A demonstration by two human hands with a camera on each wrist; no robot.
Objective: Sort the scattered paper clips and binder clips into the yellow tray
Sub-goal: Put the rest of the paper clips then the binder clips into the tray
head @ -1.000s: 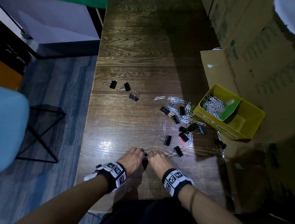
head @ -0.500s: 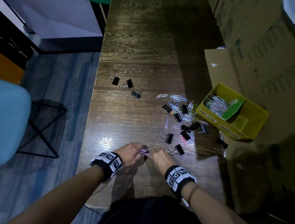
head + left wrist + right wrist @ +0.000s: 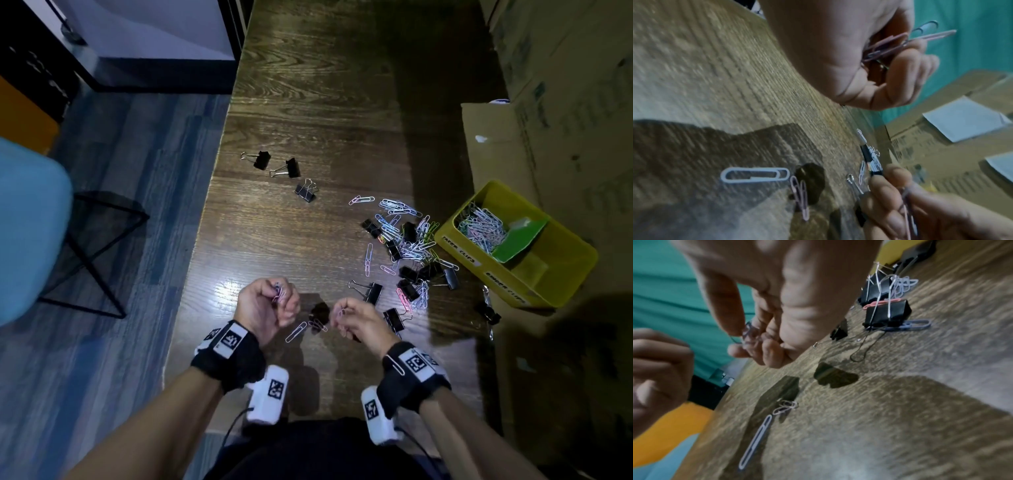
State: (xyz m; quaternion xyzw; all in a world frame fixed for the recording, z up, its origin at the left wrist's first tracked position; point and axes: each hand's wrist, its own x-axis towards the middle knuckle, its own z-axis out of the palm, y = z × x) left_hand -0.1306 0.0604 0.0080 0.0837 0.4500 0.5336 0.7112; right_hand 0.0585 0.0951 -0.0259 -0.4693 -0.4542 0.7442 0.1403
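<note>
My left hand (image 3: 281, 298) is raised above the table's near edge, and its curled fingers grip a small bunch of pink and white paper clips (image 3: 890, 46). My right hand (image 3: 339, 316) hovers a little to the right and pinches paper clips (image 3: 749, 335) between thumb and fingertips. Between the hands, a white paper clip (image 3: 296, 331) and pink paper clips (image 3: 318, 325) lie on the wood. A mixed pile of paper clips and black binder clips (image 3: 407, 246) lies ahead on the right. The yellow tray (image 3: 459, 245) stands at the right edge, with paper clips in its near-left compartment.
Three black binder clips (image 3: 289, 168) lie apart at the table's left edge. A green divider (image 3: 517, 240) splits the tray. Cardboard boxes (image 3: 565, 102) line the right side. One binder clip (image 3: 486, 311) lies below the tray. A blue chair (image 3: 30, 226) stands left of the table.
Both hands rose from the tabletop and drew apart, each keeping some paper clips. A white clip and pink clips now lie on the wood between them.
</note>
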